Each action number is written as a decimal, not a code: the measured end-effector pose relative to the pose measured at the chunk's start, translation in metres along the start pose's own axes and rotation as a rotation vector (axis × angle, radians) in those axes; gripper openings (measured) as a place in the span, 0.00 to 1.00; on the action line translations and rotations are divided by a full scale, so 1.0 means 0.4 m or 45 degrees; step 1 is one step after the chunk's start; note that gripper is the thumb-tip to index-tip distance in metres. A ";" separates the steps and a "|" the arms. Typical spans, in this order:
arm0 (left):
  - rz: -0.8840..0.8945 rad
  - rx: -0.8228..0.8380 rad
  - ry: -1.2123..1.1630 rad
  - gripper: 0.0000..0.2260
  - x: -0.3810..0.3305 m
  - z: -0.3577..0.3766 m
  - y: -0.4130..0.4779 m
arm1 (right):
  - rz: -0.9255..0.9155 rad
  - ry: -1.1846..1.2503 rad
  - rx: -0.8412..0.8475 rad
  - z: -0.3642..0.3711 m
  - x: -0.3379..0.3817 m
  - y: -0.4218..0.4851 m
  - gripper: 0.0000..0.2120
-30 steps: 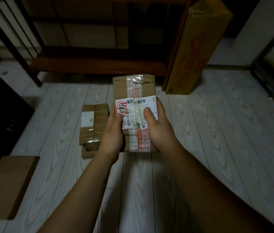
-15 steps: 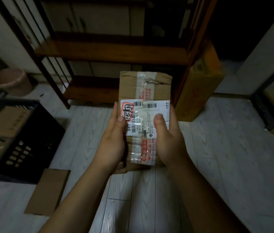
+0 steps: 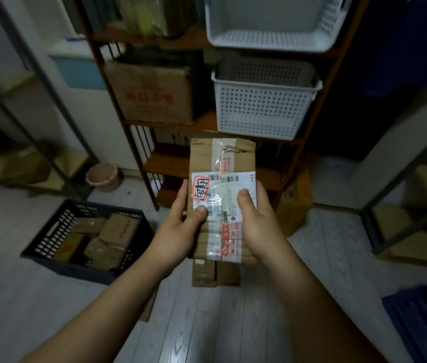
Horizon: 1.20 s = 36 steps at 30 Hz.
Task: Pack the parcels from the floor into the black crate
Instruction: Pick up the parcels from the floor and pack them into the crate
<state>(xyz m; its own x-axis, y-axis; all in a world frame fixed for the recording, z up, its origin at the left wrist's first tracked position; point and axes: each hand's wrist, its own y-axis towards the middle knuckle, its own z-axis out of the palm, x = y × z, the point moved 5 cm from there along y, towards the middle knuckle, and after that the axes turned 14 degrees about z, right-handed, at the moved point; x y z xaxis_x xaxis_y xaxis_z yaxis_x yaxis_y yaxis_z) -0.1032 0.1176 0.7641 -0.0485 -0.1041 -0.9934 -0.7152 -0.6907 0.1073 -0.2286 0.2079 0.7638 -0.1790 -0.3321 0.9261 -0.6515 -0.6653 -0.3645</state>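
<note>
A taped brown cardboard parcel [image 3: 221, 158] with a white shipping label is held in the air in front of me. My left hand [image 3: 181, 229] grips its left edge, thumb on the label. My right hand [image 3: 255, 226] grips its right edge, thumb on top. The black crate [image 3: 50, 239] stands on the floor to the lower left and holds several brown parcels. Another parcel [image 3: 215, 273] lies on the floor under the held one, partly hidden. A flat parcel [image 3: 148, 310] shows behind my left forearm.
A wooden shelf unit [image 3: 236, 132] stands straight ahead with white perforated baskets [image 3: 262, 106] and a cardboard box [image 3: 154, 95]. A pink bucket [image 3: 102, 176] sits by the wall. A yellow carton [image 3: 296, 203] leans at the shelf's right. A blue crate [image 3: 421, 323] is at bottom right.
The view has tilted up and the held parcel has risen with both hands; the black crate is now fully in view at the left, and the upper shelves appear.
</note>
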 end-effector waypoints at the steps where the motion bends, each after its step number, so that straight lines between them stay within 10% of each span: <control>1: -0.008 -0.016 -0.015 0.25 -0.043 -0.007 -0.025 | 0.002 -0.012 0.030 0.004 0.027 -0.036 0.15; 9: 0.156 -0.333 -0.012 0.30 -0.264 -0.123 -0.183 | -0.201 -0.014 0.311 0.092 0.209 -0.233 0.17; 15: 0.198 -0.180 -0.040 0.49 -0.320 -0.322 -0.268 | -0.310 0.001 0.412 0.263 0.277 -0.317 0.16; 36: 0.118 -0.292 0.065 0.30 -0.278 -1.132 -0.321 | -0.266 -0.126 0.547 1.093 0.292 -0.317 0.18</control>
<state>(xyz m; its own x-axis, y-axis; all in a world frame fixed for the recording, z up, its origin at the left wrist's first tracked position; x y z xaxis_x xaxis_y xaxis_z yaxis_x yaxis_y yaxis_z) 0.3097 -0.1062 0.8793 -0.0673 -0.2064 -0.9762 -0.5323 -0.8201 0.2101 0.1553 -0.0387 0.8755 0.0077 -0.2104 0.9776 -0.2994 -0.9332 -0.1985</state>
